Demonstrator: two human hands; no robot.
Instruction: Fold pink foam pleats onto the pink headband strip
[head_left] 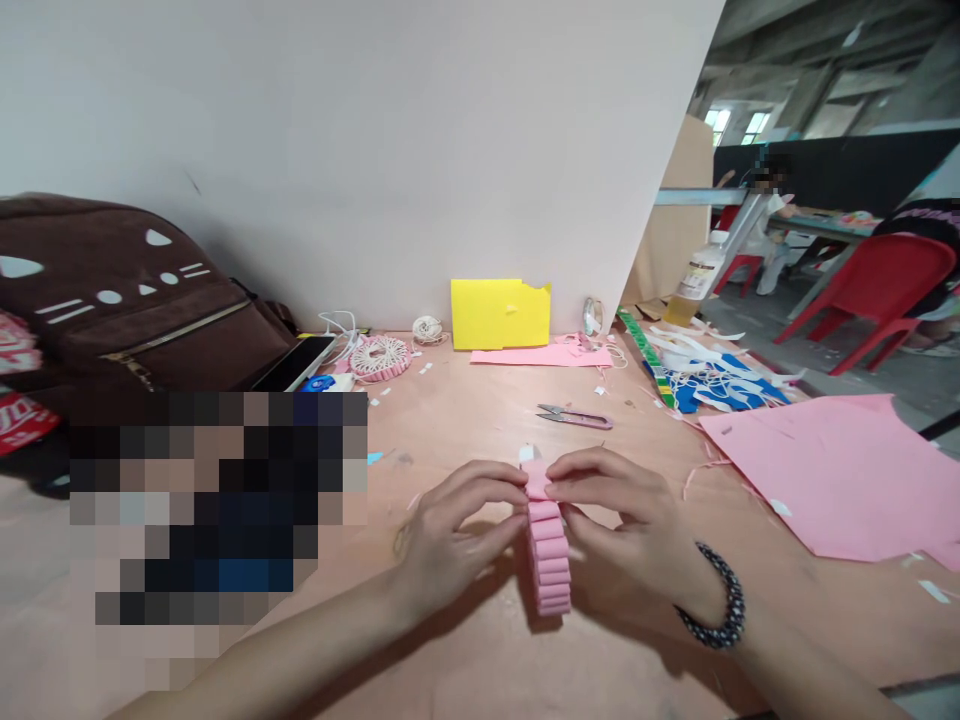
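In the head view, the pink folded paper [551,560] was between the hands, over the table [450,425]. The left hand [457,535] was nearly closed, fingertips pinching the paper's left edge; the right hand [626,510] likewise pinched the far end. The step looked like shaping that end; the next move probably called for steady, light fingertip pressure.

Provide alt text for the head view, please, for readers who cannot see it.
The left hand and right hand hold a ridged pink strip at a table; thread snips lie beyond, and a yellow sheet stands before a white wall.
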